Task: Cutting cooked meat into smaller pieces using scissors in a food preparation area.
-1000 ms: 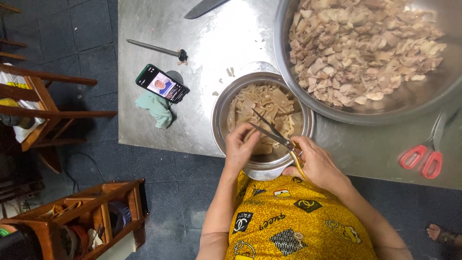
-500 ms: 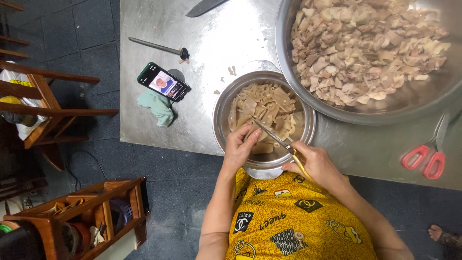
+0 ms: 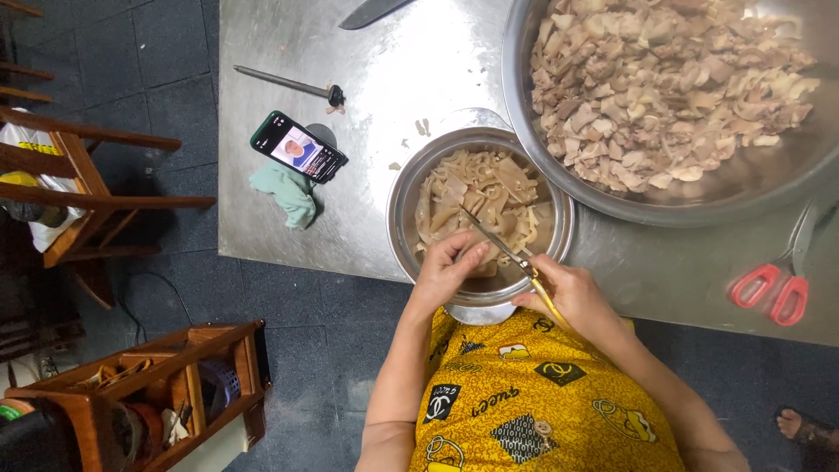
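My left hand (image 3: 444, 267) reaches over the near rim of a small steel bowl (image 3: 404, 197) and pinches a pale strip of meat (image 3: 472, 253) inside it. Beside it, my right hand (image 3: 572, 295) grips yellow-handled scissors (image 3: 507, 249) whose blades point up-left into the bowl, next to the strip. The bowl holds several pale meat strips (image 3: 489, 188). Beyond it sits a large steel basin (image 3: 612, 205) heaped with cut meat pieces (image 3: 664, 87).
On the steel table (image 3: 367, 52) lie a phone (image 3: 297, 146) on a green cloth (image 3: 287, 192), a sharpening rod (image 3: 284, 83), a knife blade (image 3: 371, 12) and red-handled scissors (image 3: 773, 284). Wooden chair (image 3: 79, 192) and wooden rack (image 3: 149, 385) stand left. A person's foot (image 3: 804, 428) shows lower right.
The scissor blades have come together and now lie lower, nearer my left hand. My left hand has shifted slightly right along the bowl's near rim.
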